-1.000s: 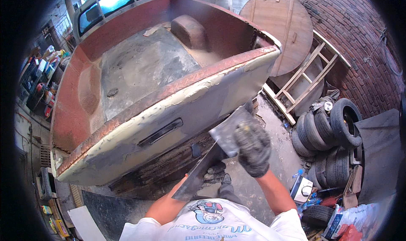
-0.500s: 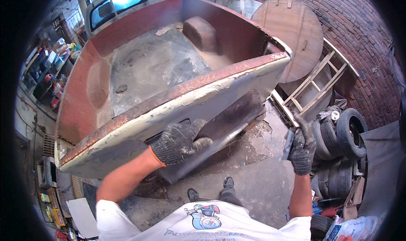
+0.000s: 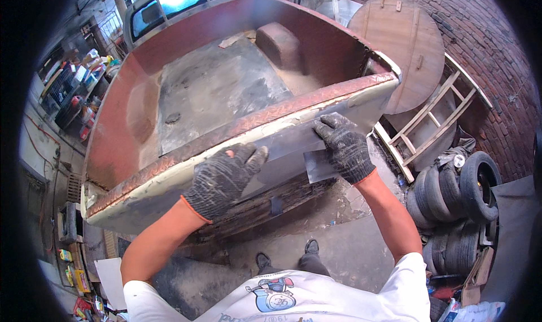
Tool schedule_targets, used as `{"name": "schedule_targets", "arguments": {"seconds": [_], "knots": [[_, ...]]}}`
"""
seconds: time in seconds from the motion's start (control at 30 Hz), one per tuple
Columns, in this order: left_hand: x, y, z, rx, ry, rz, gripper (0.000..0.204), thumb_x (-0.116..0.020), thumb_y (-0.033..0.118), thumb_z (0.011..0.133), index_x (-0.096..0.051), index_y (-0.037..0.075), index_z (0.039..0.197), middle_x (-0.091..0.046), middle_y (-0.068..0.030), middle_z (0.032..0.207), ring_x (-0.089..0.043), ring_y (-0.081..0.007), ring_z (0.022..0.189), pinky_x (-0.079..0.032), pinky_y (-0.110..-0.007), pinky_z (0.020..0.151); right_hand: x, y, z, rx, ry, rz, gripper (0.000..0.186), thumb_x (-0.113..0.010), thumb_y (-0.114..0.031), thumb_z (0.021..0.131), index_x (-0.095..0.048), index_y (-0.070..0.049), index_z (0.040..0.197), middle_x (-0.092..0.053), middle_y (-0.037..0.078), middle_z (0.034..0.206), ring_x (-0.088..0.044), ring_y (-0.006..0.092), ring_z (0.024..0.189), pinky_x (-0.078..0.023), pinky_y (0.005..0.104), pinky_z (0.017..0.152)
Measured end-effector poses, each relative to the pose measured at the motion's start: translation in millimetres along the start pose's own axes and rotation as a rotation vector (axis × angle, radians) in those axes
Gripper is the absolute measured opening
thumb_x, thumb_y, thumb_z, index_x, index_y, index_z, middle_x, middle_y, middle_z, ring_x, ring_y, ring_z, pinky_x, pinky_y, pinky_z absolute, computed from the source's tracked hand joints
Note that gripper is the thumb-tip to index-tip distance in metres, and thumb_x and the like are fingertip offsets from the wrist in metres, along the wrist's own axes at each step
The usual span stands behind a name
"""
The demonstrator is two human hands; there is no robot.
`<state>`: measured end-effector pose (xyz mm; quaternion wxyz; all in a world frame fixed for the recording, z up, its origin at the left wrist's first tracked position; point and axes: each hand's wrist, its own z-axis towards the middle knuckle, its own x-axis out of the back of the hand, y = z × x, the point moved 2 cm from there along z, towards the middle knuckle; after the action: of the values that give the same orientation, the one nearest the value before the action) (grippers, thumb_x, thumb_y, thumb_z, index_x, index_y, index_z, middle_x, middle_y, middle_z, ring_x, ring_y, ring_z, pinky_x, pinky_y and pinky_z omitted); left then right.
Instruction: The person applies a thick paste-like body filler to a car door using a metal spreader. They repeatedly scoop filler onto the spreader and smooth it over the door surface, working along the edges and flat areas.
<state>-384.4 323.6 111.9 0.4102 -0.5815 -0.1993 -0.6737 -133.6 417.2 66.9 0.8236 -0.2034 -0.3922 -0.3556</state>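
Both my hands wear dark knit gloves with palms toward the truck bed's tailgate. My left hand (image 3: pixel 224 178) is closed over the upper edge of a long grey metal sheet (image 3: pixel 279 159), held along the tailgate's outer face just below the pale, peeling top edge (image 3: pixel 237 136). My right hand (image 3: pixel 343 150) grips farther right along the same sheet, with a smaller square metal plate (image 3: pixel 316 169) also under it, its corner showing below the fingers. My thumbs and parts of both pieces' edges are hidden by the gloves.
The rusty red bed (image 3: pixel 220 96) fills the upper middle. A round wooden board (image 3: pixel 395 45) and wooden frame (image 3: pixel 426 130) lean on the brick wall at right, above stacked tyres (image 3: pixel 474 192). Cluttered shelves (image 3: pixel 79 85) line the left. My shoes (image 3: pixel 310 247) stand on the concrete floor.
The long sheet has risen from low before me to the tailgate face. My left hand moved up onto its edge; my right hand swung leftward from out by the tyres onto it.
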Motion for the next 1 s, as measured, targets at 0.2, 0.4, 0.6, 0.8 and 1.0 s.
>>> {"name": "schedule_targets", "arguments": {"seconds": [0.2,0.4,0.6,0.8,1.0], "knots": [[-16,-22,-15,-0.027,0.112,-0.024,0.059,-0.052,0.002,0.076,-0.045,0.005,0.135,-0.055,-0.0184,0.126,-0.061,-0.0318,0.101,-0.049,-0.04,0.086,-11,0,21,0.065,-0.056,0.034,0.036,-0.06,-0.007,0.075,-0.063,-0.008,0.111,-0.062,0.015,0.113,-0.057,0.0359,0.107,-0.046,0.0438,0.093],[-31,-38,-10,0.011,0.122,-0.18,0.052,-0.052,0.005,0.081,-0.047,0.003,0.133,-0.056,-0.0209,0.125,-0.061,-0.0337,0.102,-0.047,-0.042,0.09,-14,6,40,0.074,-0.093,0.111,0.023,-0.059,-0.006,0.074,-0.062,-0.006,0.096,-0.062,0.017,0.093,-0.06,0.0369,0.091,-0.048,0.0458,0.078],[-30,-38,-11,0.028,0.103,-0.158,0.05,-0.053,0.006,0.081,-0.048,0.004,0.131,-0.056,-0.0206,0.125,-0.061,-0.033,0.1,-0.048,-0.043,0.088,-16,6,40,0.087,-0.088,0.089,0.022,-0.059,-0.007,0.074,-0.062,-0.006,0.095,-0.062,0.016,0.091,-0.06,0.0371,0.089,-0.048,0.046,0.076],[-32,-41,-10,0.129,0.0,-0.259,0.052,-0.055,0.0,0.079,-0.049,0.006,0.131,-0.056,-0.0203,0.124,-0.058,-0.0355,0.106,-0.044,-0.045,0.093,-22,9,40,0.067,-0.098,0.076,0.02,-0.059,-0.008,0.075,-0.062,-0.006,0.094,-0.062,0.016,0.09,-0.061,0.0366,0.088,-0.048,0.0458,0.076],[-33,-39,-11,0.085,0.071,-0.227,0.05,-0.057,0.005,0.082,-0.049,0.006,0.132,-0.057,-0.0206,0.123,-0.058,-0.036,0.107,-0.044,-0.045,0.094,-23,7,37,0.07,-0.049,0.074,0.021,-0.054,-0.006,0.076,-0.063,-0.006,0.096,-0.063,0.017,0.094,-0.06,0.0367,0.092,-0.048,0.0457,0.079]]}}
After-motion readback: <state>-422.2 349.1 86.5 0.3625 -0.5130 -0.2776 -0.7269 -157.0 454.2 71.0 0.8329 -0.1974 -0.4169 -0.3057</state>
